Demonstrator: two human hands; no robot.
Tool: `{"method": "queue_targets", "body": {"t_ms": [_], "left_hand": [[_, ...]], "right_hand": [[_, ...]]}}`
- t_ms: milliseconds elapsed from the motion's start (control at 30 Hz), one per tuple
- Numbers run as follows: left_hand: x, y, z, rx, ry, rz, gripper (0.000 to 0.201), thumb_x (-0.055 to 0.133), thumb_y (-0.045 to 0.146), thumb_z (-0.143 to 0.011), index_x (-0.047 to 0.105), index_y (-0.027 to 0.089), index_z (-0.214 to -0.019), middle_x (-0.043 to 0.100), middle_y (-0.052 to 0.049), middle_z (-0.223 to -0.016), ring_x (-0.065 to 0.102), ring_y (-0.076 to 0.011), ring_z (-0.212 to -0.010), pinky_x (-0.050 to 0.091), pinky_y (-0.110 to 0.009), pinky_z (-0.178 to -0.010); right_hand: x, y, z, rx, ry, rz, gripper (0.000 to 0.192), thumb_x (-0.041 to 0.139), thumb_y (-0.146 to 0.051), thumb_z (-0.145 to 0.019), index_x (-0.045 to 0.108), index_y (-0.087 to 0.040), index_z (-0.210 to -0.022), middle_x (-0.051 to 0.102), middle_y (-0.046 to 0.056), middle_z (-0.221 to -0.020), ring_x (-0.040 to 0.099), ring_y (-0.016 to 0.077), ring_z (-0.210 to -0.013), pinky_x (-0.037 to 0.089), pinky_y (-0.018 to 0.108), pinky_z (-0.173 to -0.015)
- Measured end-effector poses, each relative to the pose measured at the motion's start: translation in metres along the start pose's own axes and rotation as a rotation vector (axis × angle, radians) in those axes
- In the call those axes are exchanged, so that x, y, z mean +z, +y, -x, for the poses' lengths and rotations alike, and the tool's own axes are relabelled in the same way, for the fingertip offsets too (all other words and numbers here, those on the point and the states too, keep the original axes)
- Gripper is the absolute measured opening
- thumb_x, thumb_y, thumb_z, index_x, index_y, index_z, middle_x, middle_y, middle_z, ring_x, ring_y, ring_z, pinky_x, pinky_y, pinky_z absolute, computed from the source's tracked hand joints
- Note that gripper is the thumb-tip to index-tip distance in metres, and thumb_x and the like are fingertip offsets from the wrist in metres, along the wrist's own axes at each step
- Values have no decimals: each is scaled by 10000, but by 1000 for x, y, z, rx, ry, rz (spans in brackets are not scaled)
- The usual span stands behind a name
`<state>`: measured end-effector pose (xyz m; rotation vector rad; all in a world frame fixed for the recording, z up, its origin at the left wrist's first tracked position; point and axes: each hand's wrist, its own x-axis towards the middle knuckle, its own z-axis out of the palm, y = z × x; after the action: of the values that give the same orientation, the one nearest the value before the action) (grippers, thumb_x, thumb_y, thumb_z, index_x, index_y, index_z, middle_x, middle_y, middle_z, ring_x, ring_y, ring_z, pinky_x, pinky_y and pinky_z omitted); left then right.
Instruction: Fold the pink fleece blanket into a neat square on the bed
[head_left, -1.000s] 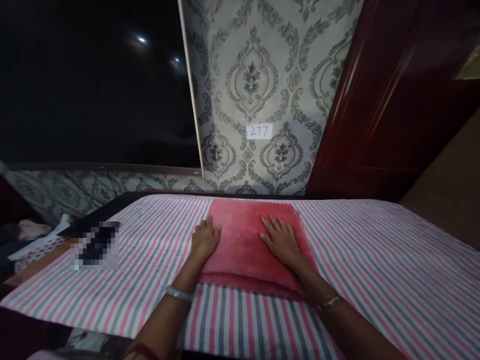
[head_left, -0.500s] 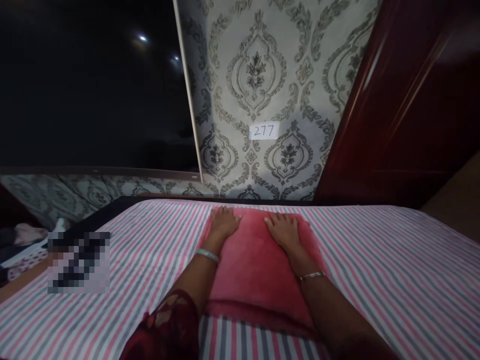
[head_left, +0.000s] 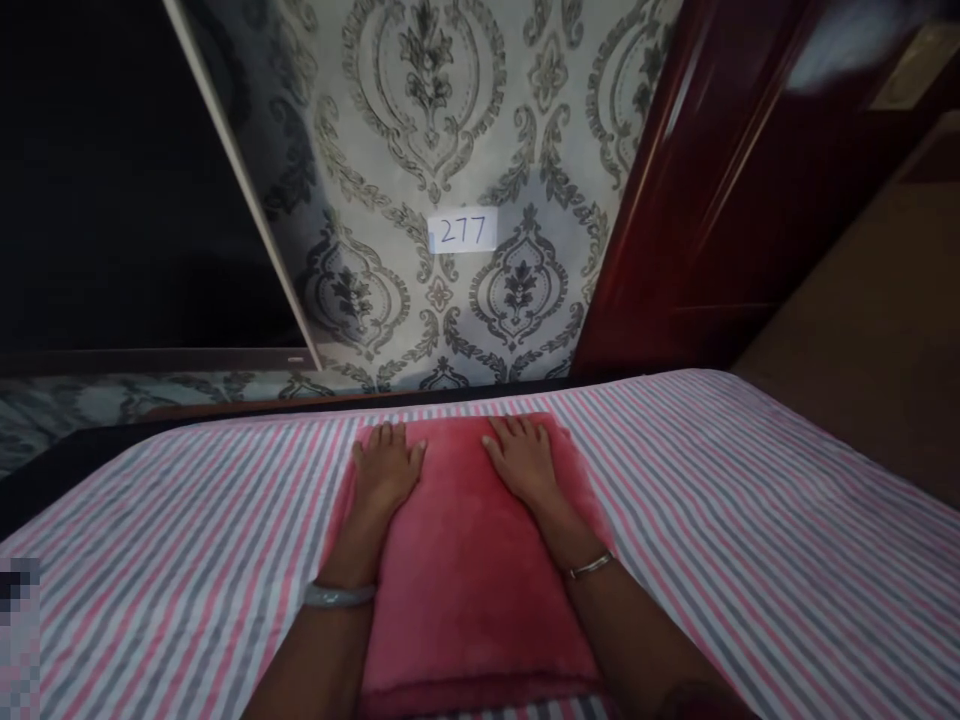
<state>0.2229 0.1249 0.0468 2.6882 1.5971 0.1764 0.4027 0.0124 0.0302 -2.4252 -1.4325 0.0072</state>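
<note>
On the red towel [head_left: 465,560], the left hand [head_left: 384,470] and right hand [head_left: 525,462] still lie flat and open. Both have slid up to its far edge, on the striped bed [head_left: 750,530].

Two hands are counted, the left hand [head_left: 384,468] and the right hand [head_left: 523,462], each laid flat with fingers spread. One red cloth [head_left: 472,570] is seen beneath both grips. One striped sheet [head_left: 750,540] is counted under it. Two bangles are worn, one per wrist. One paper label [head_left: 462,231] is seen beyond the grips.
</note>
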Motion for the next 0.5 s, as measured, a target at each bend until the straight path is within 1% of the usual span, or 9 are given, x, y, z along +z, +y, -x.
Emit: {"method": "queue_targets", "body": {"t_ms": [200, 333, 500], "left_hand": [[2, -1, -4, 9, 30, -47, 608, 277, 433, -993, 446, 97, -1470, 426, -185, -1553, 365, -325, -1446, 284, -599, -1146], [2, 1, -6, -11, 0, -88, 622, 263, 437, -993, 416, 108, -1498, 394, -170, -1576, 328, -308, -1472, 288, -566, -1159], [6, -3, -10, -15, -10, -102, 627, 262, 439, -987, 410, 121, -1506, 388, -159, -1580, 312, -311, -1481, 281, -584, -1160]], "right_hand": [[-6, -2, 1, 1, 10, -66, 545, 316, -489, -1023, 486, -234, -1474, 469, 110, -1530, 340, 336, -1436, 167, 549, -1175], [-5, 1, 1, 0, 29, -108, 568, 328, -492, -1016, 470, -208, -1486, 445, 131, -1544, 333, 354, -1438, 146, 556, -1177], [-5, 7, 1, -18, 4, -159, 588, 339, -495, -1008, 432, -205, -1511, 419, 135, -1562, 293, 351, -1459, 123, 546, -1183]]}}
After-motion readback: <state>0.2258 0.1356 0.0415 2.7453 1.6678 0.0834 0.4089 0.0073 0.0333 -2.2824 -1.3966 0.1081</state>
